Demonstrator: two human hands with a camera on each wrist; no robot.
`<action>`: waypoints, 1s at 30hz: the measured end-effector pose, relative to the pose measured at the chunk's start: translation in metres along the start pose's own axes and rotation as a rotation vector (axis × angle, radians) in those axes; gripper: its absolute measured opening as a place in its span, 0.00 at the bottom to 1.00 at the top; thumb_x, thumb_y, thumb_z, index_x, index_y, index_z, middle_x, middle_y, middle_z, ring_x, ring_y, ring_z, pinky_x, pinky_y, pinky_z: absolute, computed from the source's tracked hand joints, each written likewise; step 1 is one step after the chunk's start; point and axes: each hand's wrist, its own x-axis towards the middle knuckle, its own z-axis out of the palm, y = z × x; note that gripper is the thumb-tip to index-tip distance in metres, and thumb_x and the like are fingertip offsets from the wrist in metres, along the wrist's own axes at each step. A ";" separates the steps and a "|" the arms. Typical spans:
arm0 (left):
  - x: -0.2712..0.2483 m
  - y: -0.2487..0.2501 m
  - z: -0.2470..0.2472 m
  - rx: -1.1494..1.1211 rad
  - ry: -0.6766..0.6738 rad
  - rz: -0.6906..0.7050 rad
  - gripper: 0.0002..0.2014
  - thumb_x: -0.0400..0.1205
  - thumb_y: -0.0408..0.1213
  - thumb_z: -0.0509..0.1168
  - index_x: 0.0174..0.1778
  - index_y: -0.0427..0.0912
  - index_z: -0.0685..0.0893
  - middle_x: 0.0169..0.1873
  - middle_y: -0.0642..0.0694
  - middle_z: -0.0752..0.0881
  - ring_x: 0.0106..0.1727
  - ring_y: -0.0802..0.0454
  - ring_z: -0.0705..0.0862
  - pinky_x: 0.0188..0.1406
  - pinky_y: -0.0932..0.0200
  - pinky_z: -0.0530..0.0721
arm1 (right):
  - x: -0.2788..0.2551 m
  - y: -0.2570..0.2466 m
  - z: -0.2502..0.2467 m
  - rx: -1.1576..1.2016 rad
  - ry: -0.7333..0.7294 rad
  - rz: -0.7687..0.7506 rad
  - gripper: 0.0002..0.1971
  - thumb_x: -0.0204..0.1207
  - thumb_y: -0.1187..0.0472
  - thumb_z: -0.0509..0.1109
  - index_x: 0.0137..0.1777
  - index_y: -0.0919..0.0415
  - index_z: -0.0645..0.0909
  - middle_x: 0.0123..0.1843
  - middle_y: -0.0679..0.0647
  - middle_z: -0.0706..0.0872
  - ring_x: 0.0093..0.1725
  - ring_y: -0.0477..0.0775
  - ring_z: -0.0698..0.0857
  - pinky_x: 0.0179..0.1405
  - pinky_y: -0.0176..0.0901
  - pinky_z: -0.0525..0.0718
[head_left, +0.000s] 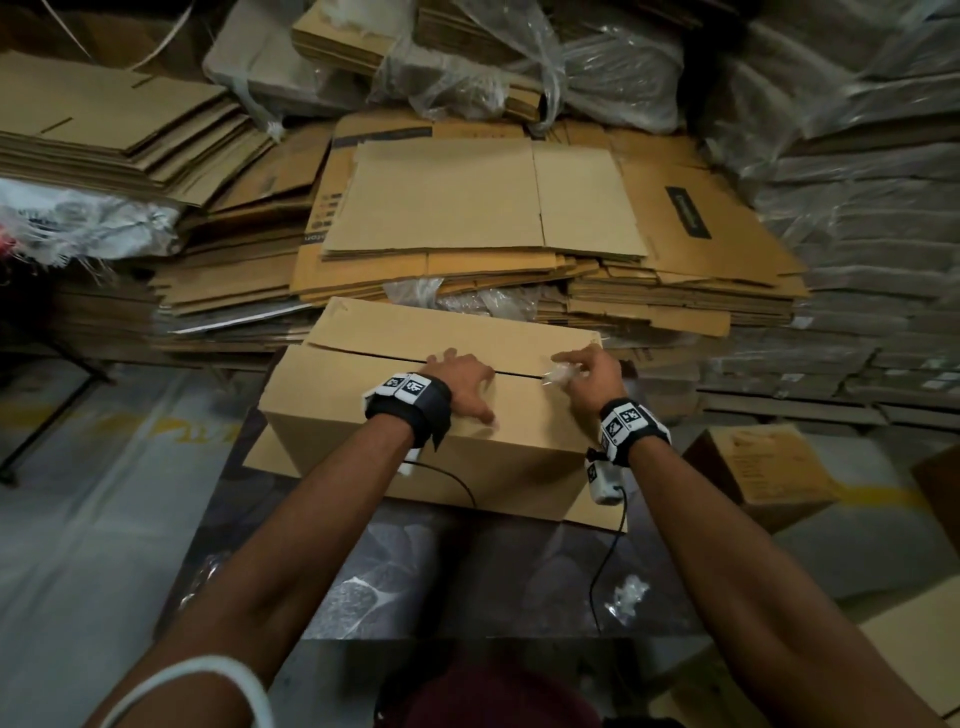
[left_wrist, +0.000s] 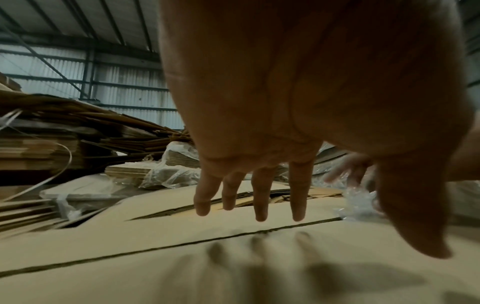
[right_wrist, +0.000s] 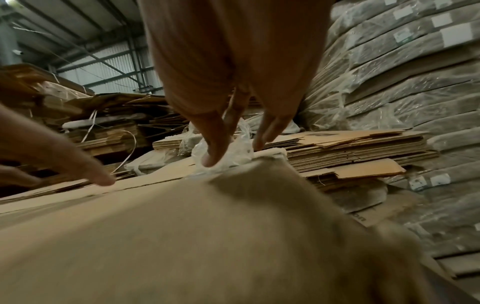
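While the left hand (head_left: 462, 382) spreads straight fingers (head_left: 436, 358) on the cardboard box (head_left: 415, 467) beneath, the right hand (head_left: 597, 371) pinches a clear plastic scrap (head_left: 558, 375) at the seam (head_left: 519, 374). If pressure eases, the 2 flaps (head_left: 441, 327) could spring up, or the scrap could slip inside.

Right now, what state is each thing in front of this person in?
Cardboard box: flaps folded shut, narrow gap along the seam.
Left hand: open, fingers spread over the top flaps.
Plastic wad: crumpled, at the seam.
Right hand: pinching that wad.
Flattened cartons: stacked behind the box.
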 end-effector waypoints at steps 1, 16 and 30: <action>0.003 0.006 0.002 -0.010 0.018 0.020 0.42 0.74 0.64 0.75 0.82 0.51 0.72 0.79 0.42 0.73 0.81 0.35 0.65 0.78 0.34 0.68 | -0.003 0.000 -0.001 0.046 0.051 0.032 0.28 0.72 0.71 0.81 0.69 0.46 0.85 0.64 0.53 0.81 0.59 0.49 0.83 0.37 0.22 0.82; 0.005 0.053 0.028 0.109 0.049 0.119 0.64 0.53 0.68 0.83 0.85 0.47 0.68 0.88 0.45 0.60 0.84 0.37 0.61 0.82 0.31 0.63 | -0.025 -0.005 -0.012 -0.234 -0.134 -0.090 0.15 0.79 0.55 0.78 0.64 0.56 0.88 0.69 0.53 0.72 0.69 0.52 0.69 0.74 0.51 0.69; -0.012 -0.018 0.011 0.161 -0.040 0.067 0.66 0.53 0.59 0.86 0.89 0.57 0.60 0.90 0.58 0.54 0.85 0.35 0.59 0.82 0.26 0.60 | -0.043 0.014 -0.001 0.515 -0.059 0.038 0.14 0.90 0.44 0.60 0.62 0.50 0.82 0.66 0.57 0.87 0.64 0.58 0.85 0.59 0.57 0.83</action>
